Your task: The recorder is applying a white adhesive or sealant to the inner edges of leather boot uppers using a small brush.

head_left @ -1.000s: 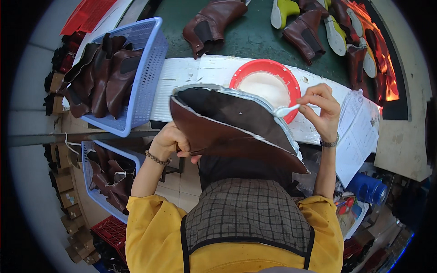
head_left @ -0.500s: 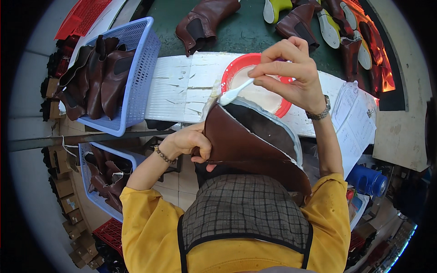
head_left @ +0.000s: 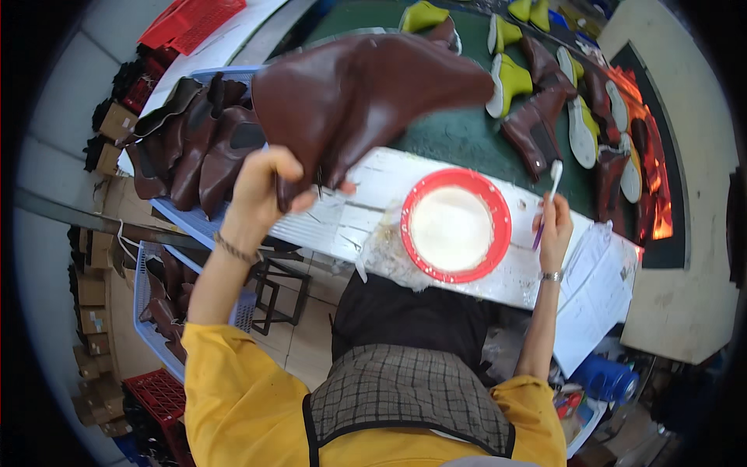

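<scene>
My left hand (head_left: 264, 191) grips a brown leather boot upper (head_left: 366, 97) and holds it raised over the far left of the white bench (head_left: 342, 222). My right hand (head_left: 554, 229) is shut on a small brush (head_left: 548, 194) with a white tip, held upright just right of a red bowl (head_left: 455, 226) of white glue. The bowl stands on the bench between my two hands.
A blue basket (head_left: 194, 226) full of brown boot uppers (head_left: 194, 148) is at my left, a second blue basket (head_left: 156, 311) below it. Behind the bench, a green belt (head_left: 467, 132) carries brown boots and yellow-green soles (head_left: 510, 78). White papers (head_left: 595, 296) lie at the right.
My left hand has lifted the boot upper away from my lap and swung it up to the far left. My right hand has moved off the upper to the right of the bowl.
</scene>
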`<move>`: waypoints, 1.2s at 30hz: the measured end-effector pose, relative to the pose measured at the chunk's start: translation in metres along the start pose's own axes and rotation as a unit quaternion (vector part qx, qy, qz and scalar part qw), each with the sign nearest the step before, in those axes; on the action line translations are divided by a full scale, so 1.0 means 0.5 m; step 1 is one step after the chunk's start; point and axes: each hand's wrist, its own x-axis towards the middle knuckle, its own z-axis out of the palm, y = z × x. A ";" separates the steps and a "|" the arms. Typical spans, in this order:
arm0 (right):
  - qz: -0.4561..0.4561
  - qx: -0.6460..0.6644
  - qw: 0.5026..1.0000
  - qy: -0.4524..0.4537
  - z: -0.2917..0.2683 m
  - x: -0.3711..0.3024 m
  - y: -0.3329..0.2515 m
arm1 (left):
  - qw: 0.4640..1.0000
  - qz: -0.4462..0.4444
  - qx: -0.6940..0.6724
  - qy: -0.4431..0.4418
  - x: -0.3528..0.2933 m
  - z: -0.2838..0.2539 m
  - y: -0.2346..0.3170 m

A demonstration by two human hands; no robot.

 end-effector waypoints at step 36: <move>0.121 0.012 0.987 0.109 0.022 -0.032 0.067 | 0.837 0.022 0.547 0.018 0.955 -0.001 0.023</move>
